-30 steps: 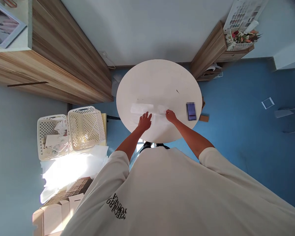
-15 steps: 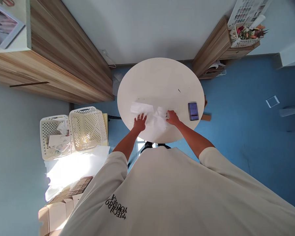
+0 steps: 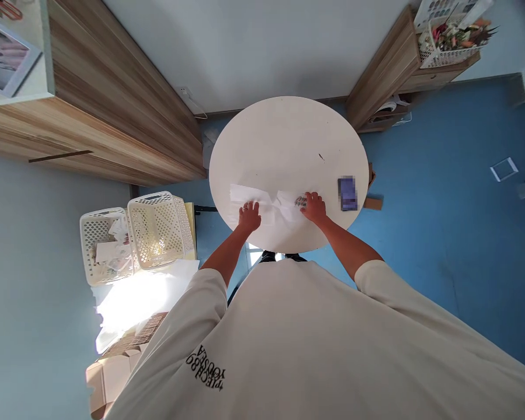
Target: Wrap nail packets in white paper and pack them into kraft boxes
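Observation:
A creased white sheet, thin like paper, lies along the front half of the round table. My left hand rests on its left part with the fingers spread. At the right part lies my right hand, its thumb and fingers apart on the surface. Beside those fingertips shows a small patch of dark marks in rows; whether it is printed on the sheet or a separate piece, I cannot tell. The right hand hides the sheet's right edge.
The white round table carries a blurred phone-like device at its right. Two white perforated baskets, one with packaging and another, stand left. Wooden cabinets rise at the back left.
My right hand has shifted slightly to the right, uncovering more of the dark marks. My left hand has slid a little to the left over the sheet. The view has shifted slightly.

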Tool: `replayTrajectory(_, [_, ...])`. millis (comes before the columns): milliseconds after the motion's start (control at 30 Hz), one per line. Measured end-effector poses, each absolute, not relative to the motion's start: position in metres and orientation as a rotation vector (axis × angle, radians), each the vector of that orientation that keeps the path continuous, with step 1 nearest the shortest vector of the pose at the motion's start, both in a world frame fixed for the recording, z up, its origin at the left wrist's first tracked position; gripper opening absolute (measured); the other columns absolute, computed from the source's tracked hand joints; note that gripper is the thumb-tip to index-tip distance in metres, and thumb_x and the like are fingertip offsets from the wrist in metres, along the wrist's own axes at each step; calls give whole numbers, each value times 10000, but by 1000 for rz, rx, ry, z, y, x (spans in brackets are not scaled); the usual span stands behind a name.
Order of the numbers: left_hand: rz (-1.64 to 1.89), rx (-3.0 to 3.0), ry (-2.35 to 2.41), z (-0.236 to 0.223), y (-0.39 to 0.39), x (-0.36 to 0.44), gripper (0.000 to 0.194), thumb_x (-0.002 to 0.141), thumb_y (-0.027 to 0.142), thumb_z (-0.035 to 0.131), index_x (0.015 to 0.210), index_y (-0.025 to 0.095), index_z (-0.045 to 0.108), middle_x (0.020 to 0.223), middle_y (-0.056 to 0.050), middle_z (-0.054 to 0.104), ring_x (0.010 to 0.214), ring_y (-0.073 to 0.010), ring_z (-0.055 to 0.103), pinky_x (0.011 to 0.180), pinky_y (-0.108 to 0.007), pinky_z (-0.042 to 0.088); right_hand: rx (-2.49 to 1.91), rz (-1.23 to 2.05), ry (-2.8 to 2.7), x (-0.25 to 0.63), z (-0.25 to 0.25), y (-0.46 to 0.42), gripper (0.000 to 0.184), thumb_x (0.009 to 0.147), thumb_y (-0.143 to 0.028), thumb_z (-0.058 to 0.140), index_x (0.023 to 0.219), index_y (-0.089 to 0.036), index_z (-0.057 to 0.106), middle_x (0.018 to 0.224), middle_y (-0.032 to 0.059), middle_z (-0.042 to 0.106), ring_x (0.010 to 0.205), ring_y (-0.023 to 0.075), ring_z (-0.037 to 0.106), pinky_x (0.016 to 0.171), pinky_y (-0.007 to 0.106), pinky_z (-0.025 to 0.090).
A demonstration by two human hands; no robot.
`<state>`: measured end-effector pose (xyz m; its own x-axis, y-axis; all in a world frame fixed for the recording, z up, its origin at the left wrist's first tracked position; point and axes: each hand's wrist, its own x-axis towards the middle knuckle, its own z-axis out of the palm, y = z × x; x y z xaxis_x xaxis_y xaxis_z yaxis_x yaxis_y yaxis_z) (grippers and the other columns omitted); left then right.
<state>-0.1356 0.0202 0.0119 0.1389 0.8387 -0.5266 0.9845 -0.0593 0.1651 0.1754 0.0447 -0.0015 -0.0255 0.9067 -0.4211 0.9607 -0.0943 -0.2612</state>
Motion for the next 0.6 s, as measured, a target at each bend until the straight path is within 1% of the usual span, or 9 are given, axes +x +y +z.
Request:
replayTrajectory(67, [-334,1926,1807,14,26,-122,675,1022,330,470,1665,162,352,1695,-218,370,1577,-381,337,1245,-548,331,2173,-747,1979,185,0,42,669,902,-369,698,1491,-210,426,1519,226,451,1322,394,456,1040,504,446])
replayTrajectory(167, [-266,1866,1845,16,32,-95,734,1032,452,492,1686,179,300,1709,-225,341,1564,-407,352,1209,-566,377,2221,-755,1893,201,3,38,645,881,-356,726,1442,-199,448,1502,225,462,1339,388,453,1045,488,443])
replayTrajectory(233, [-271,1815,1845,13,34,-76,831,1012,540,526,1709,187,244,1745,-229,270,1587,-434,301,1212,-598,365,2282,-766,1830,211,5,35,649,855,-371,742,1414,-205,458,1480,214,482,1332,385,475,1034,485,463])
replayTrajectory(333, [-301,1789,1822,4,32,-55,959,965,606,583,1732,197,177,1785,-228,144,1635,-479,136,1240,-684,267,2435,-808,1728,223,9,33,665,827,-427,751,1392,-227,459,1457,202,504,1307,382,520,995,491,508])
replayTrajectory(433, [-308,1853,1750,-4,34,-47,1021,935,586,627,1741,194,137,1795,-225,65,1646,-486,22,1257,-729,157,2608,-852,1647,232,15,34,689,831,-478,732,1403,-235,436,1444,205,518,1304,365,544,978,484,527])
replayTrajectory(533, [-342,1993,1573,-7,47,-50,1046,898,501,684,1743,203,144,1803,-199,30,1654,-456,-32,1281,-711,68,2709,-870,1715,233,21,37,697,853,-501,701,1425,-223,416,1453,208,514,1335,342,534,1009,466,516])
replayTrajectory(600, [-366,2081,1429,-7,60,-54,1072,856,441,726,1741,220,163,1805,-186,41,1656,-444,-39,1283,-710,28,2656,-906,1852,227,24,38,723,850,-495,709,1445,-212,411,1468,204,505,1343,332,528,1030,456,509])
